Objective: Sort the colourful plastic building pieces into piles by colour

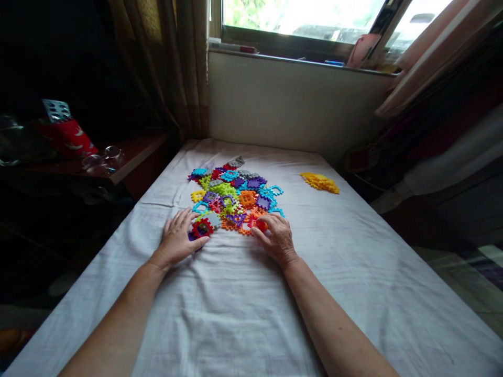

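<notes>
forearms (118,314) enter from the lower left and lower right of the frame; the left hand (178,235) is spread, thumb and fingers apart with a red square (210,228) between them, while the right hand (278,236) curls over the near right edge of the pile (228,191) at mid-frame, its grip impossible to tell. the step in hand appears to be handling loose pile pieces, a yellow stack (320,183) lying apart right of centre; the next move likely calls for pinching one edge without dragging neighbours.

A curtain (188,68) (beside a window (298,18)) suggests a home.
</notes>
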`<action>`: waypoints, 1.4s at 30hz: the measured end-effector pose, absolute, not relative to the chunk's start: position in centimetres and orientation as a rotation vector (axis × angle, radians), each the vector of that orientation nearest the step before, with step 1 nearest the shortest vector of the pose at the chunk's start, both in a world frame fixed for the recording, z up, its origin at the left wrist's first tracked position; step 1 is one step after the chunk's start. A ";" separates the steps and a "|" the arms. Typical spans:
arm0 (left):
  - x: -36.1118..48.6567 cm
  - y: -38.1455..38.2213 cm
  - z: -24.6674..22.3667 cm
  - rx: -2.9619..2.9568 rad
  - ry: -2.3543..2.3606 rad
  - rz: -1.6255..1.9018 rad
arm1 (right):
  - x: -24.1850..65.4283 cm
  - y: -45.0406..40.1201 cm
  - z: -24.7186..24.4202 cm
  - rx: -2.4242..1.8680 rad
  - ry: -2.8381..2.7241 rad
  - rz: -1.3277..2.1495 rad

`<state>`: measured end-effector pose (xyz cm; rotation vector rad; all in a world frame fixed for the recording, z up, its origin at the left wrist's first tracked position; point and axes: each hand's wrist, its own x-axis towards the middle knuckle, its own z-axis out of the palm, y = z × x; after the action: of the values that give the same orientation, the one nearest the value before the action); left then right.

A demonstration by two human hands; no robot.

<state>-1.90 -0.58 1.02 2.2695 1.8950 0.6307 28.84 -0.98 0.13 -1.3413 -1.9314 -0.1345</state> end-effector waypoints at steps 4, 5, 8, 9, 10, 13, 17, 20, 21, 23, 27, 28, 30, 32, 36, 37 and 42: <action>-1.5 -1.1 1.3 2.351 1.930 0.570 | 30.1 -0.6 0.3 -1.404 -1.862 -0.168; -1.4 -1.2 1.4 2.371 1.931 0.577 | 30.8 -0.5 0.3 -1.457 -1.826 -0.177; -1.0 -1.3 1.3 2.401 1.950 0.611 | 33.9 -0.1 0.5 -1.736 -1.619 -0.207; -1.0 -1.3 1.3 2.402 1.963 0.623 | 35.0 -0.1 0.5 -1.849 -1.529 -0.214; -0.9 -1.3 1.3 2.404 1.974 0.636 | 36.1 -0.1 0.5 -1.958 -1.444 -0.213; -0.8 -1.2 1.2 2.414 1.989 0.694 | 38.2 -0.3 0.6 -2.198 -1.300 -0.153; -0.8 -1.2 1.3 2.441 1.966 0.839 | 38.4 -0.5 0.7 -2.299 -1.337 -0.083; -0.8 -1.1 1.4 2.456 1.920 0.936 | 38.0 -0.4 0.6 -2.300 -1.362 -0.076; -0.7 -1.1 1.3 2.457 1.906 0.956 | 37.9 -0.4 0.6 -2.298 -1.357 -0.076; -0.7 -1.0 1.1 2.447 1.892 0.976 | 38.1 -0.3 0.4 -2.286 -1.348 -0.081; -0.4 -1.0 0.7 2.420 1.886 0.969 | 38.7 0.1 -0.3 -2.200 -1.371 -0.104; -0.4 -1.0 0.6 2.419 1.881 0.966 | 38.8 0.2 -0.5 -2.178 -1.375 -0.112; -0.3 -1.1 0.6 2.418 1.877 0.958 | 39.1 0.4 -0.9 -2.138 -1.380 -0.130; -0.3 -1.1 0.7 2.417 1.872 0.949 | 39.2 0.4 -1.1 -2.103 -1.384 -0.142; -0.4 -1.1 0.7 2.430 1.830 0.942 | 39.1 0.1 -1.3 -2.051 -1.389 -0.131; -0.5 -1.1 0.7 2.433 1.817 0.946 | 39.0 0.0 -1.3 -2.032 -1.407 -0.122; -0.6 -0.9 0.4 2.437 1.770 0.976 | 38.8 -0.1 -1.5 -1.942 -1.569 -0.090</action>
<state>-0.65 -0.87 0.39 2.4367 1.7699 0.9760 38.85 -0.05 -1.53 -1.9417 -1.5689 -0.0903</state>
